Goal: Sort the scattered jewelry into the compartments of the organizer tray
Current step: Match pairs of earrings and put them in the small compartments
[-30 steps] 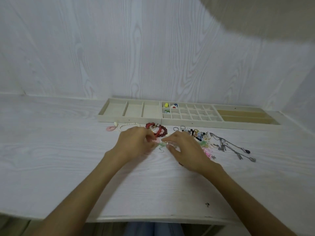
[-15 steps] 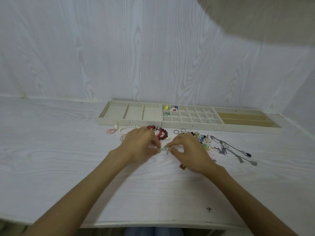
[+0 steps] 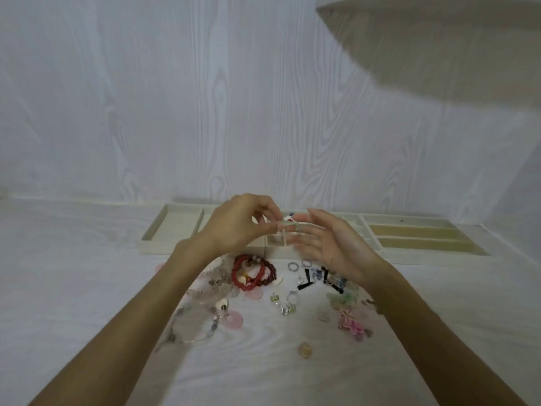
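Note:
My left hand (image 3: 240,227) is raised over the middle of the cream organizer tray (image 3: 172,227) and pinches a small pale green piece (image 3: 282,225) between thumb and forefinger. My right hand (image 3: 330,243) is beside it with the palm turned inward and the fingers straight, their tips close to the piece. Whether they touch it is unclear. Scattered jewelry lies on the table below: red bead bracelets (image 3: 253,273), pink ring discs (image 3: 232,319), a clear bead bracelet (image 3: 193,326), black bow earrings (image 3: 306,279) and silver rings (image 3: 292,266).
A pink flower piece (image 3: 351,323), a green cluster (image 3: 342,298) and an amber stone (image 3: 304,350) lie nearer me. The tray's long right compartments (image 3: 421,238) sit against the white wood-grain wall. A shelf (image 3: 439,39) overhangs at the upper right.
Both hands have lifted off the table and moved forward over the tray with the green piece. My right hand has opened its fingers. The view has moved closer to the jewelry.

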### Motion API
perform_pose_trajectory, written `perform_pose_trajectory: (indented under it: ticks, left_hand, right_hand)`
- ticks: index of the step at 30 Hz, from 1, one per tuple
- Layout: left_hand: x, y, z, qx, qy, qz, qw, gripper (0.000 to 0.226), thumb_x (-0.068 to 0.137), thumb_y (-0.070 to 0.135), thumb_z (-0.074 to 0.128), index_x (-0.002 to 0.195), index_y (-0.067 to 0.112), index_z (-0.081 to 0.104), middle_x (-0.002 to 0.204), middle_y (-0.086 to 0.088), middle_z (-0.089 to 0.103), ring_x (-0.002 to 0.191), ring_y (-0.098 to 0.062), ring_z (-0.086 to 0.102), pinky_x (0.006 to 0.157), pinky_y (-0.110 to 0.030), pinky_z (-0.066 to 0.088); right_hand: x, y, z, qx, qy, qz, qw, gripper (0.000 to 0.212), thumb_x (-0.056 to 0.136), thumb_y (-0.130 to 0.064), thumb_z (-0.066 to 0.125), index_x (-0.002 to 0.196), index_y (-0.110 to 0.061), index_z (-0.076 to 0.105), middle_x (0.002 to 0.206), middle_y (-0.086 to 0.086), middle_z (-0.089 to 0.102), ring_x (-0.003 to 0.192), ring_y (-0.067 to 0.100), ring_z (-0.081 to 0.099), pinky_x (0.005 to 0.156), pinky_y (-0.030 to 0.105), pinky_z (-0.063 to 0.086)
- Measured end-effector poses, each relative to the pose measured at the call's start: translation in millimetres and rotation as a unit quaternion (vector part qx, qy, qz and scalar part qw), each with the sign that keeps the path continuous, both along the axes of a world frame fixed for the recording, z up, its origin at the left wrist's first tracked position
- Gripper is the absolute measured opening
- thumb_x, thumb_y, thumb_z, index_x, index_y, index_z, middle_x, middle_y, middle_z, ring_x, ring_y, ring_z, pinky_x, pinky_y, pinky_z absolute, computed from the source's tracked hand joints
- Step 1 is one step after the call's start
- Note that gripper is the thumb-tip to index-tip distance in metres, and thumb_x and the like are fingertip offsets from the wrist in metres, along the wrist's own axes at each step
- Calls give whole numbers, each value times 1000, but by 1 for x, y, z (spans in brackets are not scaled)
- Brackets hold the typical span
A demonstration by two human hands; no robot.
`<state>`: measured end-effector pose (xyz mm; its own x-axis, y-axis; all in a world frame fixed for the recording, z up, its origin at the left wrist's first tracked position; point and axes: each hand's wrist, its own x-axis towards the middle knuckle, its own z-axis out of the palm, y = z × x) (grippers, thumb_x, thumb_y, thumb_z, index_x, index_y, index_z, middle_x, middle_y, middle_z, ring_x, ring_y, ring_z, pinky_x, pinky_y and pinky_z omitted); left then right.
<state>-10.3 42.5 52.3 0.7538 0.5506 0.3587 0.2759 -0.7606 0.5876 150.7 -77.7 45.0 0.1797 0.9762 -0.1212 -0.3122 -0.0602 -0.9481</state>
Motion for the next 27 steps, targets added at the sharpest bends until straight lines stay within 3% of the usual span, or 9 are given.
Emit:
perform_pose_trajectory:
  ticks: [2, 4, 6, 9, 14, 19, 27]
  left_hand:
    - [10, 14, 5, 12, 6, 11, 1000, 9, 80, 43, 69, 84, 35, 66, 87, 19, 69, 81, 0, 62, 79, -33, 53]
    - [20, 26, 6, 20, 19, 25, 999, 9, 80, 43, 69, 84, 36, 66, 86, 19, 69, 80, 1, 61, 78, -31, 53]
    - [30, 34, 5, 22, 48, 36, 998, 9, 80, 43, 70, 83, 35, 67, 85, 18, 69, 80, 0, 62, 77, -29, 52]
    - [47, 44, -4, 26, 110, 61, 992, 9, 79, 43, 72, 80, 34, 68, 84, 15, 70, 82, -2, 64, 72, -25, 50]
    - [75, 47, -25, 62, 182, 103, 976, 11, 82, 42, 68, 79, 32, 69, 91, 9, 71, 87, -14, 64, 67, -26, 42]
    - [88, 43, -37, 55, 193, 128, 971, 20, 84, 40, 66, 94, 25, 74, 98, 2, 70, 88, -21, 64, 65, -26, 41]
    - [95, 51, -39, -19, 201, 132, 970, 24, 78, 43, 70, 93, 25, 76, 93, 2, 71, 86, -19, 64, 65, -27, 45]
  right_hand:
    - [12, 12, 3, -12, -109, -16, 994, 27, 89, -21, 61, 113, -9, 64, 111, 13, 69, 100, 20, 67, 88, 28, 52]
    - [21, 22, 5, -26, -207, -53, 977, 21, 86, -14, 65, 108, -13, 67, 99, 7, 73, 89, 12, 69, 76, 18, 53]
    - [30, 31, 5, -32, -262, -83, 961, 19, 85, -10, 67, 103, -12, 70, 91, 8, 73, 79, 11, 68, 66, 15, 54]
    - [42, 47, -2, -40, -350, -105, 930, 15, 80, -6, 71, 93, -12, 73, 89, 9, 74, 78, 13, 68, 71, 20, 55]
    - [51, 71, -8, -79, -470, -132, 869, 13, 75, -11, 74, 85, -20, 74, 75, -2, 70, 67, 5, 63, 58, 11, 45]
    - [55, 83, -15, -115, -496, -153, 847, 17, 66, -14, 84, 81, -15, 75, 74, 3, 72, 63, 13, 68, 65, 24, 56]
    - [50, 94, -22, -120, -501, -176, 839, 16, 67, -11, 84, 78, -14, 72, 74, 4, 69, 44, -1, 56, 38, 7, 37]
